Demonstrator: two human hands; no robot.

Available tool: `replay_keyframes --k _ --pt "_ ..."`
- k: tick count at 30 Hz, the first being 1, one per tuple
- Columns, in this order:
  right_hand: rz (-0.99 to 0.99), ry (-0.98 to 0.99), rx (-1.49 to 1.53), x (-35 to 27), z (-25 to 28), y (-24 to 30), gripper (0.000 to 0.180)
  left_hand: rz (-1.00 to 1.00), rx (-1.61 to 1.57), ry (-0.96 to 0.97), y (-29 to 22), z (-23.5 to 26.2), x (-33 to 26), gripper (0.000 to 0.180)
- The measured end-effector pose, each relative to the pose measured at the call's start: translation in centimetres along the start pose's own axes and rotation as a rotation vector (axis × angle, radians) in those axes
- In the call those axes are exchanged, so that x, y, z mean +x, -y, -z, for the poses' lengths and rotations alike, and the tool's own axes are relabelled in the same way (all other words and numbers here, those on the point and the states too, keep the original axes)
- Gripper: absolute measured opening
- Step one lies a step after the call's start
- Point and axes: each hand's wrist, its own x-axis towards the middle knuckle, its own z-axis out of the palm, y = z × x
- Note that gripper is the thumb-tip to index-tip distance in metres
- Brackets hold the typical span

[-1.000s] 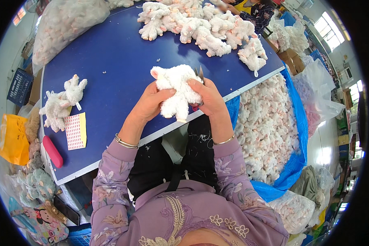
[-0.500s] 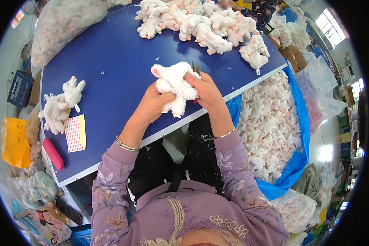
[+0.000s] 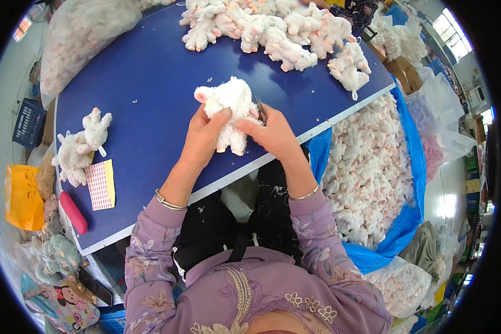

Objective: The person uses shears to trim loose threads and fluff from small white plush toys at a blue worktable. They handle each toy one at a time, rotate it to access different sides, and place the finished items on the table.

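Observation:
Over the near part of the blue table (image 3: 156,94) I hold a small white fluffy plush toy (image 3: 232,94) with pink ears, its feet hanging toward me. My left hand (image 3: 201,133) is closed on the toy's left side, the thumb pressed across its middle. On the other side my right hand (image 3: 275,133) pinches the toy with its thumb. Dark pointed blades of a small pair of scissors (image 3: 260,109) stick up out of my right hand, beside the toy. The scissors' handle is hidden in my fingers.
Many similar toys lie in a pile (image 3: 256,28) at the far edge. At left are two toys (image 3: 75,156), a sticker sheet (image 3: 101,185) and a pink case (image 3: 73,212). A blue sack (image 3: 416,161) full of white toys stands right of the table.
The plush toy has turned more upright and shifted slightly left, its body now facing up between my hands. My right thumb has slid lower on it, and the scissor blades sit a little lower.

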Motion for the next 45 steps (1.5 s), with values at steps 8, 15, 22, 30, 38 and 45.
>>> replay_keyframes --k 8,15,22,30,38,45 --pt "-0.061 0.098 0.121 0.2 -0.6 0.5 0.019 -0.066 0.008 0.024 0.7 1.5 0.4 0.039" --pt "0.683 0.294 1.060 0.1 8.6 4.6 0.042 0.002 0.072 0.075 -1.7 2.7 3.2 0.036" --pt "-0.060 0.213 0.103 6.4 4.9 4.0 0.027 -0.141 0.256 -0.154 -4.1 6.0 11.3 0.029" --pt "0.357 0.218 -0.264 15.2 1.7 -0.5 0.020 -0.368 0.815 -0.335 -10.0 12.3 28.0 0.046" --pt "0.432 0.416 -0.329 17.0 2.4 -0.4 0.017 -0.837 1.205 0.000 -13.3 6.8 50.3 0.047" --pt "0.460 0.612 -0.282 17.8 3.0 -0.7 0.018 -0.782 2.097 0.418 -2.9 2.5 58.1 0.020"
